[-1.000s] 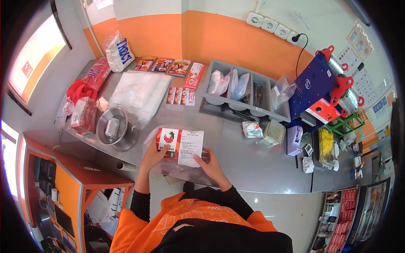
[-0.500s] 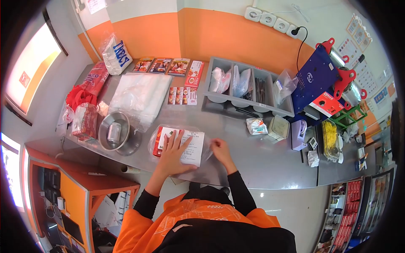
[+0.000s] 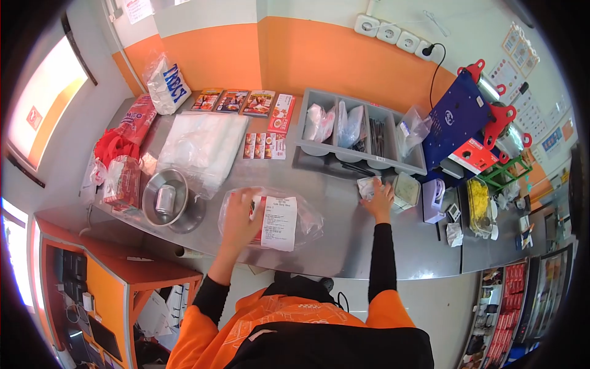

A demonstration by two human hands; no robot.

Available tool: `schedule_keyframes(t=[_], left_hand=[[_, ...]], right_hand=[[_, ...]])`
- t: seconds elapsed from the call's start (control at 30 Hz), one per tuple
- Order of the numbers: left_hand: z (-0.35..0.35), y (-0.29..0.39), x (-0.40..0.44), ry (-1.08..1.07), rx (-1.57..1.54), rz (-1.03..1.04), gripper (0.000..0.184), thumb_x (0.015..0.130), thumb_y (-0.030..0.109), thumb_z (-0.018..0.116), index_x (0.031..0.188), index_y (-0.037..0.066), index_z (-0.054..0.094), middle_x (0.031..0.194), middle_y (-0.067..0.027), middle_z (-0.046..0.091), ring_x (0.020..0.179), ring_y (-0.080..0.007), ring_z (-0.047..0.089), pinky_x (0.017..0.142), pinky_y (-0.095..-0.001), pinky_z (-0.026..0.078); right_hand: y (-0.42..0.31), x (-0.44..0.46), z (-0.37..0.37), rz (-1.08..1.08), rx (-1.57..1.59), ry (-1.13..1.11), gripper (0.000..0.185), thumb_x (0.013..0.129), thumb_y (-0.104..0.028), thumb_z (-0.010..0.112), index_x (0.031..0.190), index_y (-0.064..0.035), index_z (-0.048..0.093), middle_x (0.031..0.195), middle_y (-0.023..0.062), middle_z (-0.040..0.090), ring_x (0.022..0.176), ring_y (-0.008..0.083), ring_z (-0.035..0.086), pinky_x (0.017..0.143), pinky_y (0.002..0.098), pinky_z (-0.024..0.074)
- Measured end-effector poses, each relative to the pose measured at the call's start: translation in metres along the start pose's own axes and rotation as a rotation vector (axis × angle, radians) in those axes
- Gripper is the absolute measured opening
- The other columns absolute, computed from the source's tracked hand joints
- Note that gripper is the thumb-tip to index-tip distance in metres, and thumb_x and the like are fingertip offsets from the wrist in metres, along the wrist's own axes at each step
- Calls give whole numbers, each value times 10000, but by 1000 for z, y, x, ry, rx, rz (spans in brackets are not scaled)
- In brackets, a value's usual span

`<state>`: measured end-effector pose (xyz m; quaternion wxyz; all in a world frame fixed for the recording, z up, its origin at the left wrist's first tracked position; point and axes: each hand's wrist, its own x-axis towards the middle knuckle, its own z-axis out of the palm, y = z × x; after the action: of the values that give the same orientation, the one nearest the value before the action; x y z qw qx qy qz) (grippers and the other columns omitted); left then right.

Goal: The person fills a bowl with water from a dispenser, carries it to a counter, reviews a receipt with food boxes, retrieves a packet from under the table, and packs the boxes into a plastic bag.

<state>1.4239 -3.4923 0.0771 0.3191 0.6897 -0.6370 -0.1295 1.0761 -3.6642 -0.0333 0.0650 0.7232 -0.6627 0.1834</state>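
In front of me lies a clear plastic bag (image 3: 312, 222) around a red and white package. A printed receipt (image 3: 279, 224) lies over that package, its text facing me. My left hand (image 3: 241, 220) is over the left part of the bag, fingers apart and slightly blurred; whether it touches the plastic I cannot tell. To the right, my right hand (image 3: 377, 203) reaches with spread fingers to a small white printed packet (image 3: 366, 184). Its fingertips overlap the packet, and I see no firm grip on it. A clear square container (image 3: 406, 191) stands just right of that hand.
A metal bowl (image 3: 149, 195) with a can in it stands left, beside stacked white plastic bags (image 3: 200, 144). Behind are leaflets (image 3: 258, 103) and a grey divided organizer (image 3: 362, 155). At right are a blue machine (image 3: 456, 118), a purple holder (image 3: 434, 200) and the steel table's edge.
My right hand has left the bag's right side and moved right to the small white packet. The left hand has lifted and shifted left, uncovering the receipt.
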Motion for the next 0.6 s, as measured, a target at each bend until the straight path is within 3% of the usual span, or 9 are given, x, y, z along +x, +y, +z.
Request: schedule_keyframes(t=[0.03,0.13,0.23,0.3,0.33,0.37,0.43,0.5,0.6], left_hand=[[-11,-2,10,53,32,-34,337,849,166,550,1174,79,561,1206,-153,500,1182,-331,417,1007,-426,324],[-6,-62,35,87,186,119,258,826,131,584,1076,72,613,1133,-143,522,1076,-296,495,916,-383,403],[5,-105,60,-174,-234,36,212,814,167,615,990,53,650,1002,-137,601,936,-256,580,802,-351,461],[0,-113,73,-326,-235,-76,166,810,146,628,922,30,666,871,-107,635,773,-181,593,689,-309,472],[-2,-115,77,-404,-236,-133,148,808,136,634,888,19,674,805,-92,652,692,-143,600,632,-287,478],[-3,-112,80,-341,-249,-157,165,802,160,644,880,19,679,771,-99,654,669,-158,605,630,-292,481],[-5,-103,83,-211,-277,-202,204,789,209,663,862,20,689,703,-112,656,621,-188,616,626,-301,489],[0,-113,90,-157,-258,-151,199,791,191,663,879,14,687,715,-104,659,627,-165,616,618,-300,489],[1,-119,92,-127,-352,-140,186,800,151,657,907,0,681,739,-82,667,653,-126,616,608,-276,486]], right_hand=[[3,4,3,2,-56,-126,764,637,-274,764,1302,-126,420,1116,147,481,1009,403,484,876,467,408],[-1,15,10,2,-23,-86,718,657,-261,736,1263,-73,401,1123,171,509,1007,404,511,869,445,416],[-58,25,-34,27,745,7,603,692,-213,701,1205,-58,426,1048,169,557,972,338,556,841,385,434],[-105,29,-62,-103,1210,-146,360,769,-108,590,1106,-32,490,996,77,570,918,155,542,786,285,431],[-126,31,-72,-101,1396,-346,319,789,-86,562,1096,-29,499,1012,42,563,923,117,524,793,266,426],[-147,31,-80,-132,1471,-497,329,791,-75,555,1115,-42,504,1030,35,549,950,109,512,810,253,415],[-191,24,-86,-315,1546,-654,338,792,-93,563,1125,-54,513,1028,27,533,971,98,491,806,248,411],[-221,22,-78,-479,1430,-830,365,805,-126,565,1153,-28,515,1091,45,529,980,134,518,822,287,439],[-248,21,-59,-674,1008,-697,376,796,-177,588,1129,-17,522,1084,92,537,937,185,546,806,311,451]])
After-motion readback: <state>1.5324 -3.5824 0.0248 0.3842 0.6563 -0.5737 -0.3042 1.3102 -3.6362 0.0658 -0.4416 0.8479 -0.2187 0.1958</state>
